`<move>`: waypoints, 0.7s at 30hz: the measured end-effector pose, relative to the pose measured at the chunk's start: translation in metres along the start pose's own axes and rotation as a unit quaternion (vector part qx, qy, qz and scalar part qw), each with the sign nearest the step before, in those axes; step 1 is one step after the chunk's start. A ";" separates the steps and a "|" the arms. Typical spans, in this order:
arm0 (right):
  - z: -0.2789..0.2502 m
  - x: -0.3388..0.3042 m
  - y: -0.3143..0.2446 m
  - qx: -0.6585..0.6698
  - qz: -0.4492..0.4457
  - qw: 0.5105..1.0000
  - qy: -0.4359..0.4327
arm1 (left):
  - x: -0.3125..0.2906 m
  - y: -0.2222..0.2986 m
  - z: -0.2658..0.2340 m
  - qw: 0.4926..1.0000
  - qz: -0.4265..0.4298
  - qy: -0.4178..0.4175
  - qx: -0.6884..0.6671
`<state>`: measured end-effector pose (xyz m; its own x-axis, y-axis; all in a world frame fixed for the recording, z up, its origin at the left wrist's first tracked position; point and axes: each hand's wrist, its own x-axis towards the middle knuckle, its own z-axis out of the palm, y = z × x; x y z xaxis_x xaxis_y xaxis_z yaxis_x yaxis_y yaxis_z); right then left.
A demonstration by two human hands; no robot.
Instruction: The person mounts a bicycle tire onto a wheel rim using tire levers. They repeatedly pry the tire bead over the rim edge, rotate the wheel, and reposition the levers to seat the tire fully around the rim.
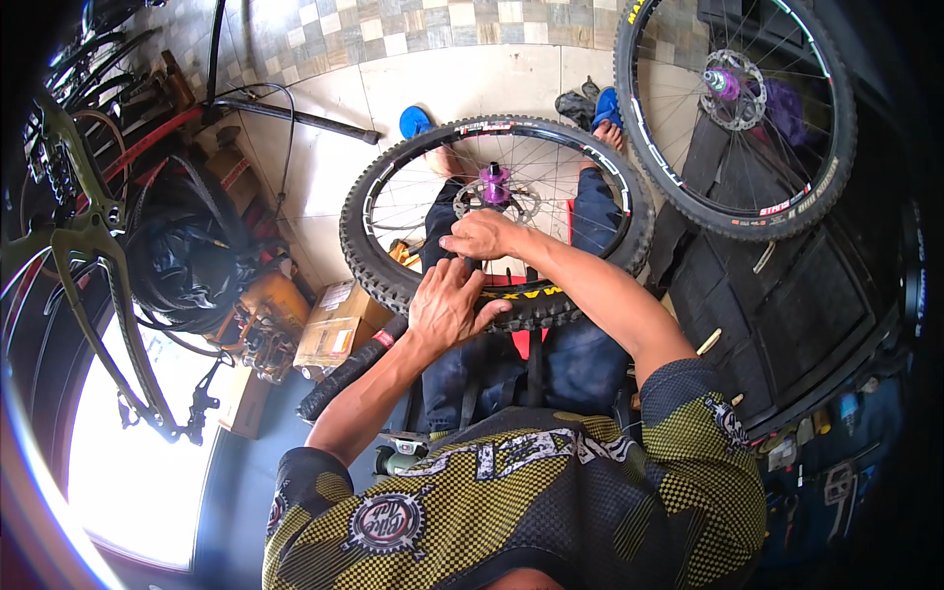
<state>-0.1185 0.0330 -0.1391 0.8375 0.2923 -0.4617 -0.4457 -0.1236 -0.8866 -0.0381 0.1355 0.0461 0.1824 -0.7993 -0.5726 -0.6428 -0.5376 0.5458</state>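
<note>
A bicycle wheel (580, 307) with a knobby black tyre, purple hub (495, 184) and brake disc lies across my lap, over my legs. My left hand (447, 303) rests over the near edge of its tyre and rim, fingers curled inward and thumb stretched along the tyre. Just beyond it, my right hand (481, 236) is closed in a fist at the near rim and spokes, close to the left fingertips. Whatever sits inside that fist is hidden. The right forearm crosses above the tyre.
A second wheel (777, 221) leans over black cases (777, 315) at the right. On the left are a green bicycle frame (93, 221), coiled tyres (187, 246) and a cardboard box (339, 324). A black padded bar (349, 372) stands by my left forearm. Tools (841, 487) lie lower right.
</note>
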 end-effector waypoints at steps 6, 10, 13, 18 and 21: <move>0.004 0.000 0.009 -0.002 -0.008 1.000 -0.021 | 0.011 -0.005 0.016 1.000 0.005 0.017 -0.020; -0.002 0.002 0.013 0.038 -0.017 0.999 -0.033 | 0.022 -0.012 0.023 0.999 0.003 0.033 -0.035; -0.003 0.005 0.023 0.051 -0.031 0.998 -0.024 | 0.035 -0.012 0.020 0.998 -0.026 -0.006 -0.051; -0.010 0.007 0.038 0.057 -0.048 0.996 -0.040 | 0.053 -0.009 0.018 0.996 -0.031 -0.025 -0.078; -0.012 0.006 0.050 0.073 -0.041 0.995 -0.053 | 0.059 -0.006 0.017 0.995 -0.027 -0.026 -0.093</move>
<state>-0.1320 0.0174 -0.1867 0.8380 0.3956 -0.3759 -0.4249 0.0408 -0.9043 -0.0362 0.0967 -0.0017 0.1708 -0.7556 -0.6324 -0.4827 -0.6237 0.6148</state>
